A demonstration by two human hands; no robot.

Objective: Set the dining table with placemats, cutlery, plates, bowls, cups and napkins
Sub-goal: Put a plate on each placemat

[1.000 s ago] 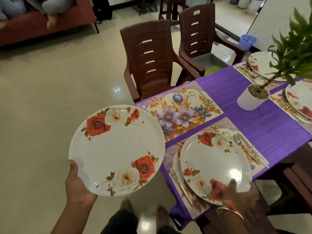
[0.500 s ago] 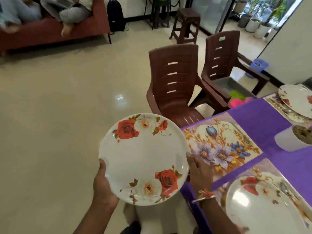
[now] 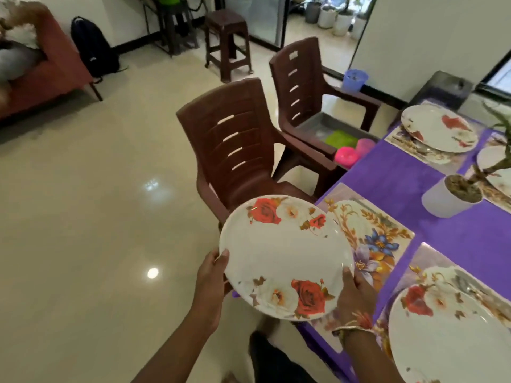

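A white plate with red roses [image 3: 282,258] hangs in the air at the table's near-left corner, partly over a floral placemat [image 3: 378,239] that carries nothing else. My left hand [image 3: 211,275] grips the plate's left rim and my right hand [image 3: 355,293] grips its lower right rim, thumbs on top. Another rose plate [image 3: 448,335] lies on the nearest placemat at the bottom right. A third plate [image 3: 438,128] rests on a far placemat.
The table wears a purple cloth [image 3: 401,172]. A white pot with a plant [image 3: 448,194] stands mid-table. Two brown plastic chairs [image 3: 235,150] stand along the table's left side; the farther one holds a grey tray [image 3: 331,128] with pink cups [image 3: 345,156]. A brown stool [image 3: 226,42] stands behind them.
The plate has moved right, toward the table and over the edge of the bare placemat. My right hand, which first rested on the near plate, now grips the carried plate's rim.
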